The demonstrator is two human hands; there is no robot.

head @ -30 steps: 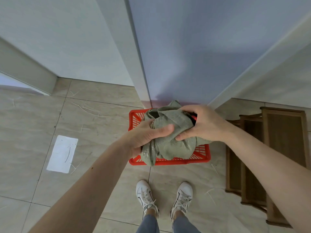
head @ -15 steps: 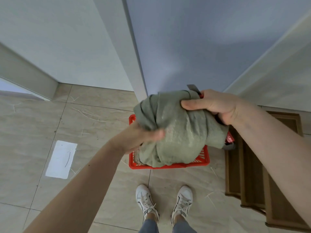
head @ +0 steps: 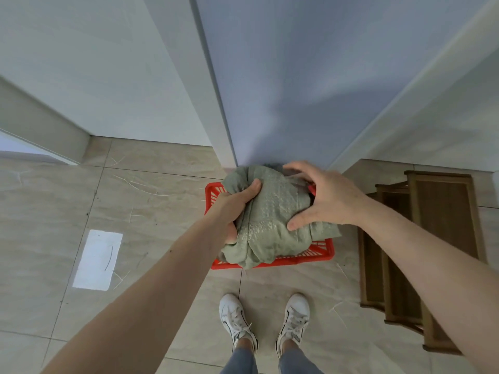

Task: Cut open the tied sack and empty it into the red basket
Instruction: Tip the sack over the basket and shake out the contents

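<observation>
Bunching sack between left hand, right hand, above basket

The sack in the middle of the frame is dull grey-green, with a bumpy woven look. The basket under it is bright red with thin slots in its sides. The floor is beige tile with pale wavy streaks. A white sheet at the left has a dark thin mark. The shoes at the bottom are white with dark lines. The wooden steps at the right are brown.
</observation>
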